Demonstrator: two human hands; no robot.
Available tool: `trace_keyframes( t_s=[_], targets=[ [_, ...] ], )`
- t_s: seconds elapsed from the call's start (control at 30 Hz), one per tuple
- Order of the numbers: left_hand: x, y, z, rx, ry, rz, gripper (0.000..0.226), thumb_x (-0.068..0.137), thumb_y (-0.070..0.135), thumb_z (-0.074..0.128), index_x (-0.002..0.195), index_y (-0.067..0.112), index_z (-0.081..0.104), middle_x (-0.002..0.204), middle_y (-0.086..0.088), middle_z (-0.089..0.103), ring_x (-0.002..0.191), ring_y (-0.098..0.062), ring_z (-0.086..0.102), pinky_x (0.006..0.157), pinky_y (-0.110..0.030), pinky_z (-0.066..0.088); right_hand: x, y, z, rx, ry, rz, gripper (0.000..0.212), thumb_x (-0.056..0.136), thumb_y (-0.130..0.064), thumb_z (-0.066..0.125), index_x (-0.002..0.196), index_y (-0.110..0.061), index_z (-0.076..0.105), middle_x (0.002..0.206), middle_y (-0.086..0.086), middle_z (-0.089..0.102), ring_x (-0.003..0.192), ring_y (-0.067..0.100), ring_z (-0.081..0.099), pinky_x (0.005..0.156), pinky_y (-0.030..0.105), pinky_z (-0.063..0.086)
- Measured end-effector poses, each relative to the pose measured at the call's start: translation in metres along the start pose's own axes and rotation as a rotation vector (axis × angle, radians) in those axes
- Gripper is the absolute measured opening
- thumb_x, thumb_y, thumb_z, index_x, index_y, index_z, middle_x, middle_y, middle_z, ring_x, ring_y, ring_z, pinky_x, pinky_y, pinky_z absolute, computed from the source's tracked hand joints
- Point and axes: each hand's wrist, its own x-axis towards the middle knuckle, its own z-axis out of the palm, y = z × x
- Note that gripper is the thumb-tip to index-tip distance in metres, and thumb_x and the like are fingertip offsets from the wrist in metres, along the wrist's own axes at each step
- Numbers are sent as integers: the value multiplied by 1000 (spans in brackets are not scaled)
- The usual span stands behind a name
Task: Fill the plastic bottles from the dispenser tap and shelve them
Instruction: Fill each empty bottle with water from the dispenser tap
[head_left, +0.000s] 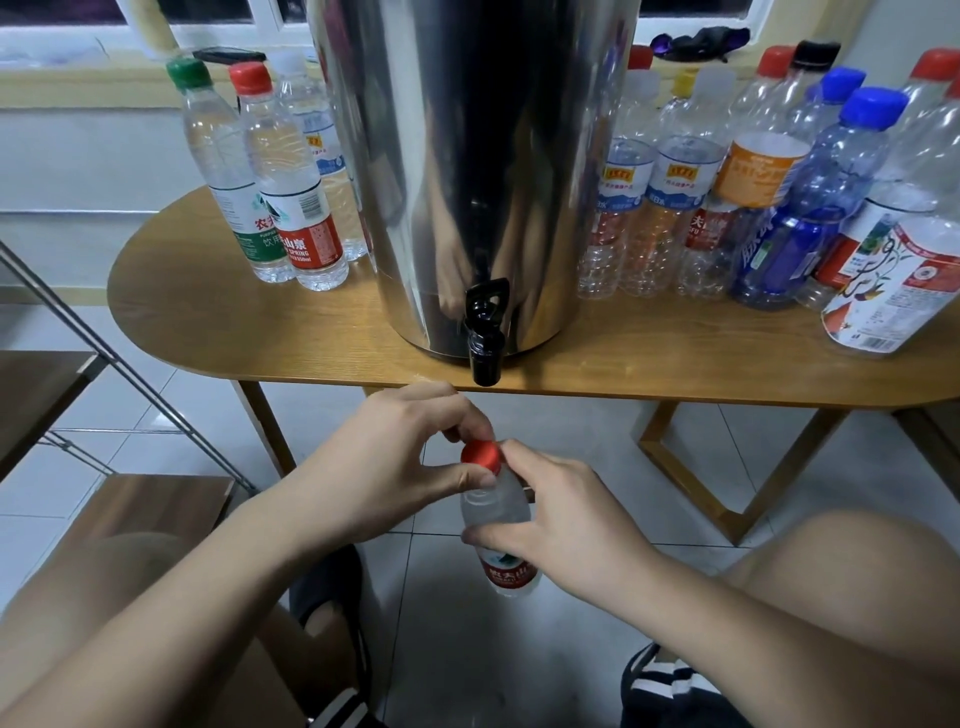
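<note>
Clear plastic bottle (496, 512) with a red label, held upright below and in front of the table edge, between the person's knees. Gripped round its shoulder by the right hand (563, 519), fingers curled about the body, forefinger reaching up beside the red cap (482, 453). Pinched at that cap by the left hand (405, 447), thumb and forefinger closed on its sides. Cap seated on the neck; fill level not readable through the clear wall. Looked like a twist of the cap, on or off; could not tell which.

Just above and beyond the fingers, the black tap (485, 332) of the steel dispenser (467, 156), overhanging the wooden table (260, 332); no water seen running. Up and left of the fingers, three capped bottles (280, 182), apparently full. Up and right, a crowd of empty-looking bottles (727, 182). Far left of the fingers, a metal-framed shelf (156, 504).

Next move, as a judgement: if full, tighten and carry left to the shelf; if empty, lift off the cap and bring the mouth squarely under the spout.
</note>
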Motion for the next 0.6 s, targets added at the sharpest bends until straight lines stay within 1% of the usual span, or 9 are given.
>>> trace_keyframes(
  t_s=[0.1,0.17,0.2,0.27,0.33,0.37,0.47,0.53,0.6],
  targets=[
    [-1,2,-4,-68,-98,20,32,94,22,86,121,38,76,119,21,70,116,-4,68,93,-25,55,0,1,0,13,10,1,56,75,-60,87,123,-43,62,111,-18,70,107,7,67,92,41,59],
    [-1,4,-4,-86,-90,23,36,93,20,86,122,38,75,120,22,70,118,-5,68,96,-30,56,0,1,0,22,14,-2,59,74,-60,87,125,-44,62,113,-19,70,109,6,67,94,40,59],
    [-1,5,-3,-91,-72,18,35,92,25,86,123,39,74,120,22,70,118,-5,68,96,-30,56,0,0,0,28,12,-4,60,74,-59,87,127,-45,62,114,-19,70,110,6,67,95,40,59],
    [-2,6,0,-58,-19,2,34,91,49,85,121,38,71,114,24,67,114,-6,65,92,-29,55,1,-2,-1,27,3,0,58,75,-58,86,126,-43,61,112,-17,71,109,7,67,94,42,59],
    [-2,5,2,48,39,-18,41,88,72,75,108,37,67,102,22,62,101,-5,62,81,-29,55,2,-3,-1,19,0,12,51,76,-57,85,117,-40,60,106,-14,71,104,9,67,89,44,60],
    [-1,4,3,96,63,-25,45,87,78,70,101,36,63,96,21,60,94,-5,60,75,-30,54,2,-4,-1,17,1,17,49,76,-56,86,114,-38,61,104,-13,71,102,9,67,88,45,60],
    [0,3,4,142,68,-23,49,86,82,63,93,33,62,87,19,59,83,-3,58,67,-26,52,2,-5,-1,6,-7,13,46,77,-55,86,110,-37,60,103,-12,71,100,10,67,86,46,61],
    [1,4,2,128,39,-15,47,87,78,62,96,32,66,89,19,62,85,-1,59,68,-19,49,2,-5,-1,-1,-6,11,45,76,-56,86,108,-39,60,102,-13,70,99,9,67,86,45,60],
    [1,5,0,123,-1,-11,38,90,69,66,103,34,70,95,20,63,90,1,60,71,-15,47,3,-4,-1,-6,-3,13,45,75,-56,87,109,-40,61,102,-14,70,99,8,66,86,44,60]
  ],
)
